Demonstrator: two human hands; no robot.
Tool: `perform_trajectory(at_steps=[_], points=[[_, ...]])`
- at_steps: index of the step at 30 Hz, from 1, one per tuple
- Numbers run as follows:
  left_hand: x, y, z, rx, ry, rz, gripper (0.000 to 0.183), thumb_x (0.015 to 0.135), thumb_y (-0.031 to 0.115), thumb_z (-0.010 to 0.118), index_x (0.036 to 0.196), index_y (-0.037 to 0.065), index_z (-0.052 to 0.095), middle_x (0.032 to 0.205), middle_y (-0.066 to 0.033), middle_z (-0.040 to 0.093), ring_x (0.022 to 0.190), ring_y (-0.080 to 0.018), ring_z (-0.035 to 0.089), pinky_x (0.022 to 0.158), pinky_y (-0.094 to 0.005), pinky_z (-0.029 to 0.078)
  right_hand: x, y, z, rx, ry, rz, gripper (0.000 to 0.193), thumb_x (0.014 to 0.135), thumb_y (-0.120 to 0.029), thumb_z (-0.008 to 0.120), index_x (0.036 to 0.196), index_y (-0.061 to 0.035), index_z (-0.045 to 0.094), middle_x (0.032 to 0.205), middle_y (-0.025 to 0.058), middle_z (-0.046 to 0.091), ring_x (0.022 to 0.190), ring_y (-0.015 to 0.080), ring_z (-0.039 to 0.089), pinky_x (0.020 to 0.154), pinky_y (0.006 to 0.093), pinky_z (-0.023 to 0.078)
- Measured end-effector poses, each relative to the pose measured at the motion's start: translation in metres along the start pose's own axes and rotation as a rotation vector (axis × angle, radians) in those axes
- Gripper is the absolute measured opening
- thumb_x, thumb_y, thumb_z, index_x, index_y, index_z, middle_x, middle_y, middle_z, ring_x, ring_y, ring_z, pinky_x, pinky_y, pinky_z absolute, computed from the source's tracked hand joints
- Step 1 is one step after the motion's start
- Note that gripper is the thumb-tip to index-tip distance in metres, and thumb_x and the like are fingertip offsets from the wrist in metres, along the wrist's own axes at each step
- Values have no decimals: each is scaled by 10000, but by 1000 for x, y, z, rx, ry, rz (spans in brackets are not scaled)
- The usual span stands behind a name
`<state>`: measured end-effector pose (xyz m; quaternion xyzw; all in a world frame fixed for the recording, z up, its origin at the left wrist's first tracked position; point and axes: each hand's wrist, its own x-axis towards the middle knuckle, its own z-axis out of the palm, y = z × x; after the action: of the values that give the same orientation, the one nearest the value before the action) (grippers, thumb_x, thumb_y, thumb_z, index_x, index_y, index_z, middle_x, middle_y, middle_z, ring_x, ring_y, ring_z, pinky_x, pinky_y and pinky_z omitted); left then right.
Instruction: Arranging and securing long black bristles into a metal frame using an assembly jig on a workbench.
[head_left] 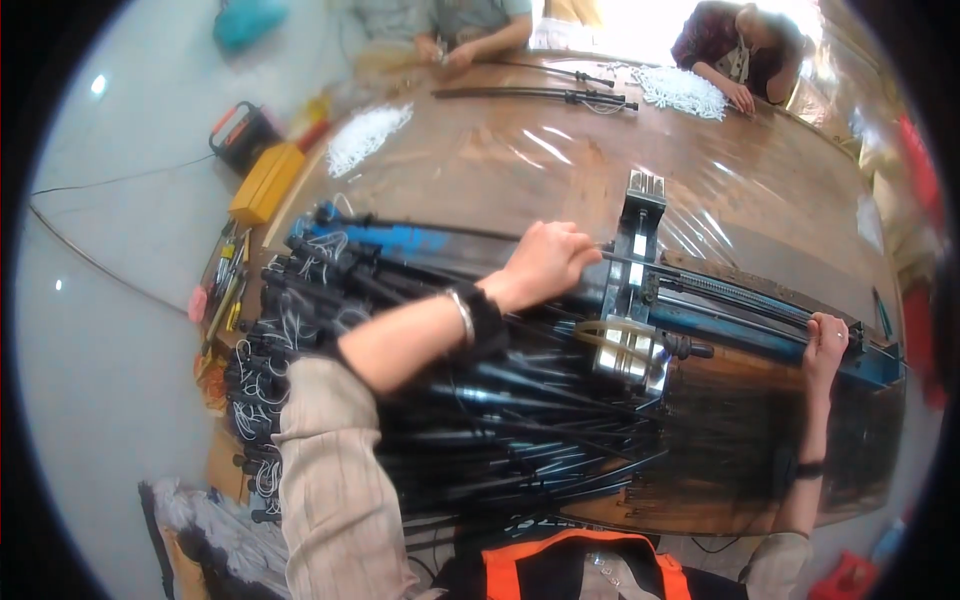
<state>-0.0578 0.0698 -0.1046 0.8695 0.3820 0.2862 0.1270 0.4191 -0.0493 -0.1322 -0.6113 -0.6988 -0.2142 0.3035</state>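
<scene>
My left hand is closed around a long thin black rod, just left of a metal bench fixture. The rod runs from a dark fitting at its left end toward the fixture. My right hand is curled around a part at the far right end of the fixture's long blue rail; its fingers hide that part. A spring-like coil lies along the rail. Below my left forearm is a large heap of black rods, with white cords looped at their left ends.
White small parts lie in one pile at the far left and another pile at the back. More black rods lie at the table's far side. Two people sit across the table. A yellow box stands by the left edge.
</scene>
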Motion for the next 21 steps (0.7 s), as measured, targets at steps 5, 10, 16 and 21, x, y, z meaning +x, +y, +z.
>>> perform_trajectory(at_steps=[5,10,16,21], points=[[0,5,0,-24,120,84,164,857,195,706,840,43,648,828,-127,626,811,-344,607,708,-428,491,-2,1,0,23,-6,37,92,930,-108,594,904,-23,573,844,109,576,865,301,533,890,400,412],[2,8,-2,-24,51,67,171,862,190,699,862,40,619,839,-124,616,810,-352,597,709,-432,491,-15,12,-7,-8,-41,46,78,916,-89,609,978,-44,621,956,98,642,1011,296,574,984,407,394],[5,4,-3,118,-199,-1,196,954,213,569,877,32,574,812,-210,629,799,-441,611,667,-507,480,2,-99,-21,15,-3,-184,307,851,-51,647,1158,-68,657,1216,87,671,1212,272,576,1072,434,320],[14,12,-1,162,-192,-3,177,958,210,551,882,50,561,785,-229,622,796,-450,606,655,-521,470,-41,-125,-29,216,-160,-106,292,852,-172,707,1126,-85,655,987,18,708,997,208,631,843,372,361]])
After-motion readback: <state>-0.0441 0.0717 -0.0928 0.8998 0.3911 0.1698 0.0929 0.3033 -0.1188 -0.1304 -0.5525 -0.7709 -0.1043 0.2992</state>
